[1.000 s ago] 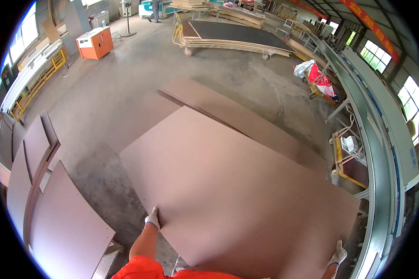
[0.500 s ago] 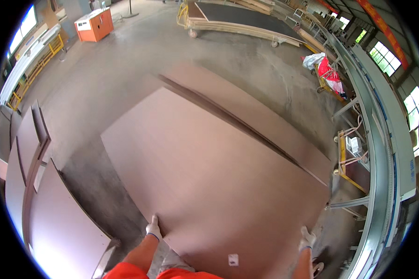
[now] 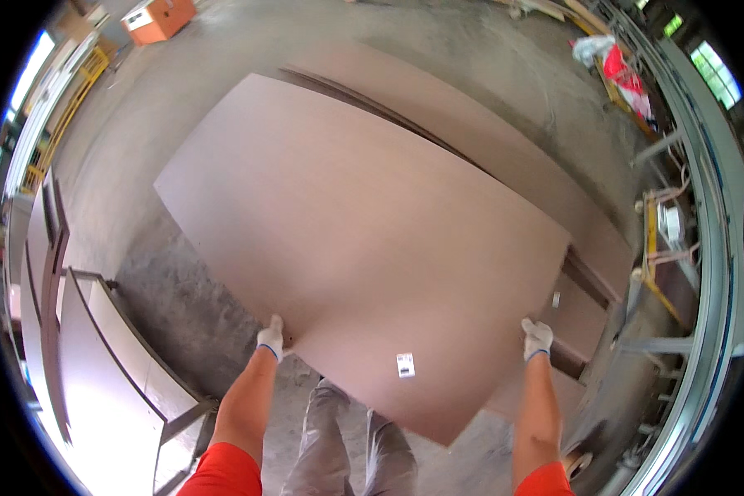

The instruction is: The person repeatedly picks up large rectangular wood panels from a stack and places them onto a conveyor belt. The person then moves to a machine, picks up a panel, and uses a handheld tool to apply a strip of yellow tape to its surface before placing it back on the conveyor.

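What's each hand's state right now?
Left hand: closed on the large brown panel, at its left edge.
Right hand: closed on the same panel, at its right edge.

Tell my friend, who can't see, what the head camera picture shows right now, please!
A person's white-gloved left grip and right grip hold a big brown panel by its edges, with a small white label on top. More brown panels show just beyond, and an orange box stands farther off.

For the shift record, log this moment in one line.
left hand: grips brown panel by edge; right hand: grips adjoining edge; white label: on panel
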`<action>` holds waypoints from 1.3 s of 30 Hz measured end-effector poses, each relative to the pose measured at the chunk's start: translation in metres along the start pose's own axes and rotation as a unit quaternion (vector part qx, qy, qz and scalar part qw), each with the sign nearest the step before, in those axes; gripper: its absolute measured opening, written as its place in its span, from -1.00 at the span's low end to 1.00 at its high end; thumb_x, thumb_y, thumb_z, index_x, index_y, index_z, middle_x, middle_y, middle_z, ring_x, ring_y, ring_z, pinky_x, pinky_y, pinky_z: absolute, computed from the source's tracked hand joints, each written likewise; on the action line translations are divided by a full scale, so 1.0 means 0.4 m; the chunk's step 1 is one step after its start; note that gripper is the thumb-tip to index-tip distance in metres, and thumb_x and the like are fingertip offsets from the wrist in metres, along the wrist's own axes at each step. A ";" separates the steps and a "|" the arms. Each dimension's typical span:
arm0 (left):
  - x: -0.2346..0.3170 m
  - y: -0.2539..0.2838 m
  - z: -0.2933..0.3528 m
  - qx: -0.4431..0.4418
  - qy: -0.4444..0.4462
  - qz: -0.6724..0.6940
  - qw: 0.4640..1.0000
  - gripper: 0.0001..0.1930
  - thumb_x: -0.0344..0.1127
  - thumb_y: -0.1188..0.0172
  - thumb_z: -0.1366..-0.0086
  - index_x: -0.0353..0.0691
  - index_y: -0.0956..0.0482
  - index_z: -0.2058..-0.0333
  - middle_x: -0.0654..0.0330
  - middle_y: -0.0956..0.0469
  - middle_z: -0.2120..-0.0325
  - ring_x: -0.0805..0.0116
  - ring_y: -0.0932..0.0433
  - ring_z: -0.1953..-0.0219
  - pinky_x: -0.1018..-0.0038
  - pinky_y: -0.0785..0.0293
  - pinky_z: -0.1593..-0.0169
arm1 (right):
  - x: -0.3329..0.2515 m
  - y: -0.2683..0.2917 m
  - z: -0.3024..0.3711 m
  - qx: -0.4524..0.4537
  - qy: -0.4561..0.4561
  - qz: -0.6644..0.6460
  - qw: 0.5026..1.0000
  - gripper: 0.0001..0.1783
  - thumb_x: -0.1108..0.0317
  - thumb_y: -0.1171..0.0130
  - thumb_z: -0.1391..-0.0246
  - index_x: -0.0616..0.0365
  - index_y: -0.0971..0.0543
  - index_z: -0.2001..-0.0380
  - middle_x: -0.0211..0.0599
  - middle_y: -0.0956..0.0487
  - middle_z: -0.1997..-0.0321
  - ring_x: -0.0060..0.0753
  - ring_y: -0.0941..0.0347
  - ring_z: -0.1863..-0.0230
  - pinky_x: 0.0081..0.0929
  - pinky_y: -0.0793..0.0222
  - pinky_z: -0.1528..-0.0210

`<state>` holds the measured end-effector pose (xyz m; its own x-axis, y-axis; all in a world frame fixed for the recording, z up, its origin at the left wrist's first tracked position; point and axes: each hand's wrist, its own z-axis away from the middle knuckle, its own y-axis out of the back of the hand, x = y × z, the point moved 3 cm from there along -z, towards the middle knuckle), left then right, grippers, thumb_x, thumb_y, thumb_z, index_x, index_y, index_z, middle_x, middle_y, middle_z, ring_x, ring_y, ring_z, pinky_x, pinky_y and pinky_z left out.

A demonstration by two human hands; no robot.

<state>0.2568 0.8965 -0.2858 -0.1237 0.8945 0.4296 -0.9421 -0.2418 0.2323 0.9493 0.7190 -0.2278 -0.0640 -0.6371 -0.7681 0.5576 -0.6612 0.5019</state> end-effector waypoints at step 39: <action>0.034 -0.092 -0.296 -0.083 0.064 0.133 0.986 -0.22 0.31 0.05 -0.49 -0.28 -0.32 -0.35 0.02 -0.43 -0.30 -0.04 -0.37 -0.34 0.01 -0.31 -0.38 | 0.502 -0.398 0.533 -0.075 -0.052 0.014 0.996 0.50 0.39 -0.63 0.26 0.45 0.29 -0.51 0.22 -0.04 -0.54 0.03 -0.07 -0.53 -0.23 -0.15 -0.51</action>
<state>0.2528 0.9622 -0.3917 -0.4007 0.8506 0.3404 -0.9081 -0.4179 -0.0246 0.6713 0.6120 -0.3773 -0.1266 -0.6974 -0.7054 0.6777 -0.5801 0.4519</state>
